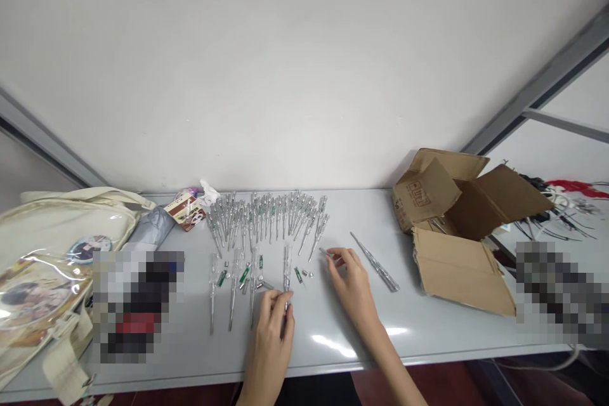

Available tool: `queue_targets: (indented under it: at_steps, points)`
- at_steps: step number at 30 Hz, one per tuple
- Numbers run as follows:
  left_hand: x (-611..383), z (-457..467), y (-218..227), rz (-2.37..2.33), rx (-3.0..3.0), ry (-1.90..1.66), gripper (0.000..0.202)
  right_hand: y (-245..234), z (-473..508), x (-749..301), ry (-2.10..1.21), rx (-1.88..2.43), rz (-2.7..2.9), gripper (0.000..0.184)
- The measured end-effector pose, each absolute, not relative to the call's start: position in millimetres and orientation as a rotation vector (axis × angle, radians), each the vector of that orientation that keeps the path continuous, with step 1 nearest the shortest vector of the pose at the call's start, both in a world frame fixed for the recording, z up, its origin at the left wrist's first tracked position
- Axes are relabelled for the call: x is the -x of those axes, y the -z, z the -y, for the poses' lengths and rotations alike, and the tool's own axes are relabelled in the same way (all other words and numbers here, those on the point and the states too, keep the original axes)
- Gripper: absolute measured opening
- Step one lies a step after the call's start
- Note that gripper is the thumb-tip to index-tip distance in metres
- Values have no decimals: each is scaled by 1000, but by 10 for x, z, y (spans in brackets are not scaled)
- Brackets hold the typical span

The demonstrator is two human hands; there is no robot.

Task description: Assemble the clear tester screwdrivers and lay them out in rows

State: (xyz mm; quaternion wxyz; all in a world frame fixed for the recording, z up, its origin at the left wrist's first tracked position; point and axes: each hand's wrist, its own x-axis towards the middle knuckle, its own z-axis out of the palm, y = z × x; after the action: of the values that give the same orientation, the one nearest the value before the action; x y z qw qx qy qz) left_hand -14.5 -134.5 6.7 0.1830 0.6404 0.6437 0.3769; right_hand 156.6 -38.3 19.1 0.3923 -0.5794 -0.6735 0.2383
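Clear voltage tester screwdrivers (266, 219) are lying in a tight fanned row on a white table (333, 342), just beyond both hands, with most of their metal tips pointing toward the person. The left hand (269, 336) is clamping its thumb and fingers on the lower end of a single tester body (287, 265), which is standing out ahead of the grip and lying nearly flat over the tabletop. The right hand (349, 285) is pinching thumb and forefinger together on a slim metal piece (325, 254), too small to identify exactly.

Between and left of the grips, three more tester bodies (233, 288) are lying roughly parallel, with green circuit pieces (244, 275) and tiny metal parts (305, 274) scattered among them. One green piece is sitting just beside the held tester, on the right-hand side. Beyond the right hand, a lone tester (375, 262) is lying diagonally, well clear of the row.

Further right of that grip, an open cardboard box (459, 222) is sitting with its flaps spread, and tangled cables (556, 219) are lying past it. Left of the left hand, a cream tote bag (47, 247) with a round badge (89, 248) is resting on the table, near a small printed packet (184, 211).
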Motion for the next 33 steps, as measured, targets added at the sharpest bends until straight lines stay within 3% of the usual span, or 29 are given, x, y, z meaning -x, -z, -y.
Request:
queue_targets:
  at_steps: [7,18,33]
  points:
    - [119,1357,-102,-1813,-1798,-1006,27,-97,222,-1681,-615,1519,1804,14]
    - [115,1330,-89,-1868,-1730,-1095,27,-221,756,-1121,-564,1495,1775,7]
    - [107,1342,-93,-1869,-1759,-1086,25,-98,777,-1157,-779,1385,1730,21]
